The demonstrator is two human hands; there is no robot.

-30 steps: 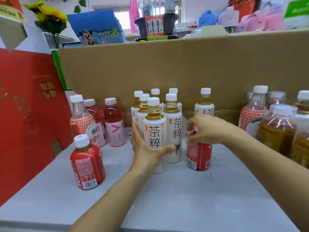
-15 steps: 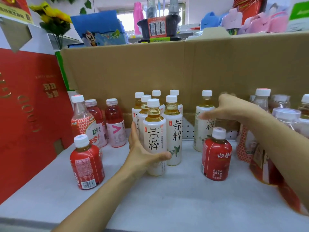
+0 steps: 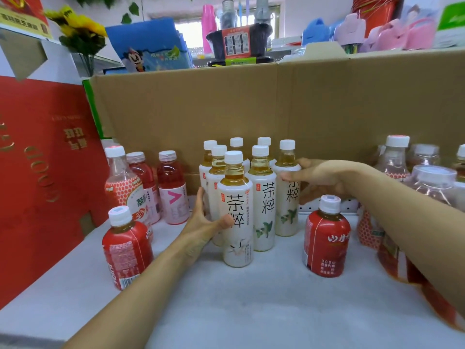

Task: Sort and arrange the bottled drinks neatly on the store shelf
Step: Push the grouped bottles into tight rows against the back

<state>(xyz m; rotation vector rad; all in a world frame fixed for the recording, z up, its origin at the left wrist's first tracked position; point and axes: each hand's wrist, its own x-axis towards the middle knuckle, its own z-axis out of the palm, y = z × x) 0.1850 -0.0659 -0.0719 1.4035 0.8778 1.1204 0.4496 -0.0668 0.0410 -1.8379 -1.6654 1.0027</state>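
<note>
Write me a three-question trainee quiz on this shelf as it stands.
1. True or false: the right hand hangs free, touching nothing.
2. White tea bottles grouped together: A five, B seven, C ten?
3. Fill in: the left hand lays its thumb on the front white tea bottle, on its ___.
Key: 1 false, it holds the rightmost white tea bottle; 2 B; 3 label.
</note>
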